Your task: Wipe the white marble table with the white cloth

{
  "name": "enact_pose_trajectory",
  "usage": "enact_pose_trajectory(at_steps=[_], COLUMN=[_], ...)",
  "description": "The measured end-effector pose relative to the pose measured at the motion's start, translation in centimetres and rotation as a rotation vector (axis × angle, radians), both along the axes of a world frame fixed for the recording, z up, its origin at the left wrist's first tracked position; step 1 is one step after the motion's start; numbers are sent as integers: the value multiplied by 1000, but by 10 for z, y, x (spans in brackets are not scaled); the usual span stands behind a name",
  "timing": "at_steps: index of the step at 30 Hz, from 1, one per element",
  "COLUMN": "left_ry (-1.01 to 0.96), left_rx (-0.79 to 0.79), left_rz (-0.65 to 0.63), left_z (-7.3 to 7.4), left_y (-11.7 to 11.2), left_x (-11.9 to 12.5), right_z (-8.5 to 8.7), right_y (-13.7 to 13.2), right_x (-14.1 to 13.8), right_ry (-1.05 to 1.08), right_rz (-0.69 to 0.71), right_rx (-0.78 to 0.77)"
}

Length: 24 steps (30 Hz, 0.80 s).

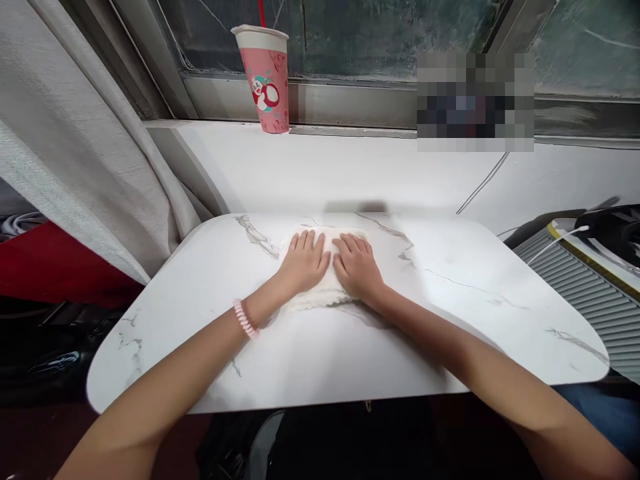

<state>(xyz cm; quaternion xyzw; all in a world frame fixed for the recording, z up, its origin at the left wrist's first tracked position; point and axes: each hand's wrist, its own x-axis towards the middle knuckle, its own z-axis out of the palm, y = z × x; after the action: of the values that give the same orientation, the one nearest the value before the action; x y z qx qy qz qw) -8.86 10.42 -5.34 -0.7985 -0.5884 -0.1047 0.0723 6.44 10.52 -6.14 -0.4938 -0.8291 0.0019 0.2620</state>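
A white cloth [320, 297] with a fuzzy, wavy edge lies flat near the back middle of the white marbled table [200, 360]. My left hand [304, 261] rests palm down on its left part, fingers stretched out and slightly apart. On the cloth's right part lies my right hand [357, 265], also flat with fingers extended. The thumbs are close together but do not touch. A pink coiled band [245, 319] circles my left wrist. Both palms hide much of the cloth.
A pink paper cup [270, 87] with a red straw stands on the window sill behind the table. Grey curtains [95, 133] hang at the left. A ribbed grey case [585, 293] and a white cable [557, 243] are at the right. A blurred patch covers something on the sill.
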Motion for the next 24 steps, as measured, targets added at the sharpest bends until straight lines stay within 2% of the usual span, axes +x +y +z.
enact_pose_trajectory(at_steps=[4,8,11,14,16,18,24], left_ry=[37,18,-28,-86,-100,-76,30], left_rx=[-28,-33,-50,-58,-50,-49,-126], left_rz=[-46,-25,62,128,156,161,127], left_z=[1,-1,-3,-3,-1,2,9], left_y=[-46,-99,-134,-147,-139,-119,-23], left_x=[-25,-75,-117,-154,-175,-191,-213], right_z=[2,5,9,12,13,12,4], right_y=[-46,-81,-97,-99,-91,-76,-9], right_x=[-17,-49,-80,-114,-136,-155,-190], right_ry=[-49,-62,-19,25,34,30,53], right_rz=[82,273,414,491,507,500,319], right_rx=[-6,-23,-18,-1,1,2,-63])
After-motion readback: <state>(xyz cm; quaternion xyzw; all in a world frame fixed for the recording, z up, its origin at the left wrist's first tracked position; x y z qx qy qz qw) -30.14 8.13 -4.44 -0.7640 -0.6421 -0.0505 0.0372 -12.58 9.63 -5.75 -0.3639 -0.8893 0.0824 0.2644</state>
